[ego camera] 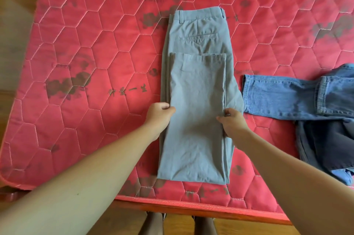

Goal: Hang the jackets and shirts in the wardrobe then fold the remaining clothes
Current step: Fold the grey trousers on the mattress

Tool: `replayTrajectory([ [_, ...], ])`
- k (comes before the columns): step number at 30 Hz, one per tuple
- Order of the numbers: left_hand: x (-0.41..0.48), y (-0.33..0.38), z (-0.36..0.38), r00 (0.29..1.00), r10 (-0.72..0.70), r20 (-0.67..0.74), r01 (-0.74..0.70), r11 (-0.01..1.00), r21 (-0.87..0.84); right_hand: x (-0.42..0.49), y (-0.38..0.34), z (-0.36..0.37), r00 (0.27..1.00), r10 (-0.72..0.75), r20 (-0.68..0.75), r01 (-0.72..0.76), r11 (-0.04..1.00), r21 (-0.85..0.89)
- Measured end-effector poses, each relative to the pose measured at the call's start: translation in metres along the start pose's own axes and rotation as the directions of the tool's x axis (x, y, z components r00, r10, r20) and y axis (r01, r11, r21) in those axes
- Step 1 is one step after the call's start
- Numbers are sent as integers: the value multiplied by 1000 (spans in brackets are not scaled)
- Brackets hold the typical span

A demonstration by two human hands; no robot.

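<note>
From my remote seat I saw the left hand [160, 113] curled round the left edge of the folded grey cotton trousers [197, 85], thumb on top and fingers tucked under the stacked layers. The right hand [232, 121] pinched the right edge at about the same level, thumb over the cloth and fingertips against the side seam.

The trousers lay lengthwise in the middle of the red quilted mattress [95, 62], one leg stacked on the other. The lower legs were doubled back over the thighs, so the hems sat just below the back welt pocket. The waistband with its belt loops pointed away from me, and the fold sat near the mattress's close edge. The weave looked smooth, with light creases.

The mattress was stitched in pale hexagons and printed with dark flower patches. It also carried a few dark characters, which I could not read.

To the right, just beside the trousers, lay blue denim jeans [277, 95] with a hemmed leg pointing left. They partly overlapped a dark navy garment [325, 144] nearer the edge.
</note>
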State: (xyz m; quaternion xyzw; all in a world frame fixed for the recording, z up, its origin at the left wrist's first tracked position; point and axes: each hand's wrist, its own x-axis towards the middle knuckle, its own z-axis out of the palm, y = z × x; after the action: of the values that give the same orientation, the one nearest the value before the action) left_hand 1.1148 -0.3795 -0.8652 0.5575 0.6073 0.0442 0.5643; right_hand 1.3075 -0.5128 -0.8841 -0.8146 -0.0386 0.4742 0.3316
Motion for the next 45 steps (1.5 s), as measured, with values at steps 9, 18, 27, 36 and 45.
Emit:
replayTrajectory([
  [9, 6, -28, -4, 992, -73, -105, 54, 982, -180, -4, 13, 12, 1000, -4, 1, 4, 999, 35],
  [18, 18, -35, -22, 989, -70, -133, 36, 970, -240, -8, 9, 22, 999, 3, 36, -6, 997, 75],
  [27, 21, -32, -29, 989, -23, -149, 2, 990, -140, -10, 6, 24, 999, 10, 38, -13, 998, 68],
  [36, 26, -33, -18, 966, 65, -251, 6, 962, 271, -9, 16, -3, 906, -213, -365, 129, 962, -242],
  [45, 28, 0, 9, 945, 294, 144, -270, 453, 850, 2, -12, -11, 939, 295, 175, -340, 861, 377],
])
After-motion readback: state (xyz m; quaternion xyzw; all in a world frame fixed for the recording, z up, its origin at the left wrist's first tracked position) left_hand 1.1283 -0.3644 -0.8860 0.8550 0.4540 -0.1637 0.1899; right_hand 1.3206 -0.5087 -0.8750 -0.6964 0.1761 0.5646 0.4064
